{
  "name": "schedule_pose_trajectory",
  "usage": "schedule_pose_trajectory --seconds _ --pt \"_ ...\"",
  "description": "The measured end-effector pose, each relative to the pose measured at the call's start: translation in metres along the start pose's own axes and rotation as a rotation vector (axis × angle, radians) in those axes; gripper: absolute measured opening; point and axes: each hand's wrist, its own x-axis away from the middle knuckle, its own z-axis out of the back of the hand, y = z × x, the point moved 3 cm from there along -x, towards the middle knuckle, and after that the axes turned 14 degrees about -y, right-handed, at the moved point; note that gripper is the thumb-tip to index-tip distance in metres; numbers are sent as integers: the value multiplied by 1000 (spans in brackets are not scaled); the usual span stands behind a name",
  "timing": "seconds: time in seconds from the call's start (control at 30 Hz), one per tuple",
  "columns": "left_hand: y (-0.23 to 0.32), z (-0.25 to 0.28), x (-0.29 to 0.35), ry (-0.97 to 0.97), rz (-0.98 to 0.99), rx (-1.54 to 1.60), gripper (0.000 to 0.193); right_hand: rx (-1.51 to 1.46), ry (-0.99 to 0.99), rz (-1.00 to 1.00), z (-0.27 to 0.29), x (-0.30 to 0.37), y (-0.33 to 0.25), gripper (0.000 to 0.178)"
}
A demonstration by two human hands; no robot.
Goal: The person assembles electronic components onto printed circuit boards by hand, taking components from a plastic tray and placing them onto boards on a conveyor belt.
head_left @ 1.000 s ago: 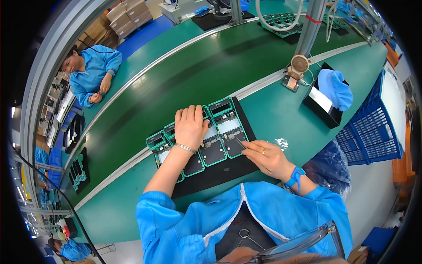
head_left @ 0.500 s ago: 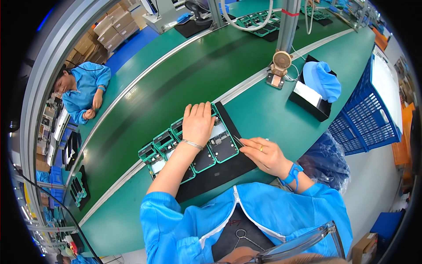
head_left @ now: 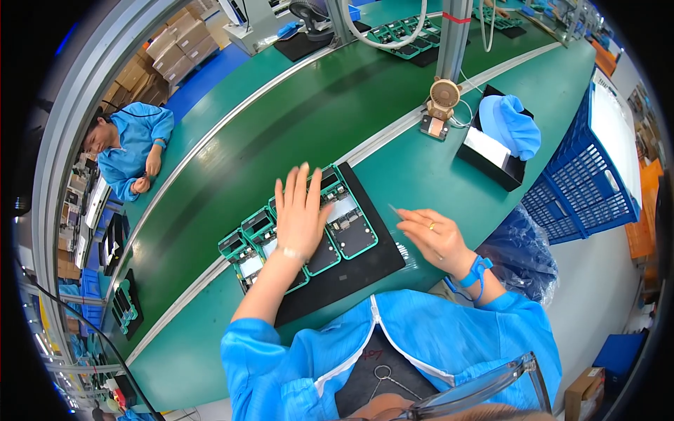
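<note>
A row of green-rimmed trays [head_left: 357,236] holding phone-like parts with dark lower panels and circuit boards lies on a black mat [head_left: 351,281] in front of me. My left hand [head_left: 300,217] is spread flat over the middle of the row, palm down, fingers apart, hiding part of the trays beneath. To the right of the mat, my right hand [head_left: 439,242] pinches thin metal tweezers [head_left: 393,209], their tip pointing up-left, apart from the trays. The right wrist wears a blue band [head_left: 472,274].
Beyond the row runs a dark green conveyor [head_left: 281,126] with a metal rail. At the right stand a small brown fan [head_left: 445,95], a black box [head_left: 495,161] with a blue cap [head_left: 511,126], and a blue crate [head_left: 579,189]. Across the belt sits a co-worker [head_left: 133,147].
My left hand has slid left off the rightmost tray, its fingers now spread wider. My right hand with the tweezers has drawn away from that tray, to the right.
</note>
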Motion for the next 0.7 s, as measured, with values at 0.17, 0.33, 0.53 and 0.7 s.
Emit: schedule_pose_trajectory --seconds 0.17,0.33,0.53,0.7 --pt "41 -13 121 -185 -464 340 39 -57 50 -133 14 15 24 25" --pt "35 -24 170 -330 -396 203 46 -242 63 -339 8 23 46 18" --pt "3 -25 148 -256 -274 256 55 -246 56 -330 1 8 59 16" --pt "-64 -51 98 -186 -114 187 53 -217 37 -359 2 13 73 17"
